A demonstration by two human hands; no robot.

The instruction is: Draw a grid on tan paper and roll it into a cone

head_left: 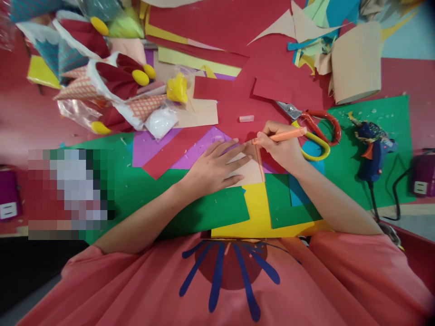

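A broad red table (20,117) carries everything here, and spread across it is a big green sheet (396,108), with a yellow sheet (254,201) showing at its near edge, right in front of the person. Toward the table's far left corner it's crowded: patterned fabric cones (79,88) heaped among plastic bags. Over at the far right stands a beige card tube (356,63), paper offcuts beside it. A blue glue gun (372,158) lies near the green sheet's right edge, its cord trailing toward the near right corner. Just beyond the right hand we have scissors (307,120), one red handle loop, one yellow, blades pointing up and left.

Now the middle of the action! The left hand (220,165) is palm down, fingers spread wide — gripping nothing, lying flat across the beige paper (249,174). That paper sits at mid-table, its right strip uncovered, orange lines running along its right edge from near to far. The right hand (282,147) is closed, fingers and thumb pinching an orange pen (288,134).

And here's the relation to watch: the pen's long axis runs nearly side to side, butt to the right, tip to the left — right at the paper's far right corner. Whether the tip touches is too small to tell. The right hand is nearer that marked edge; the left hand's fingertips lie just to its left. Smallest of all, a pale pink cylinder (246,118) rests beyond both hands.
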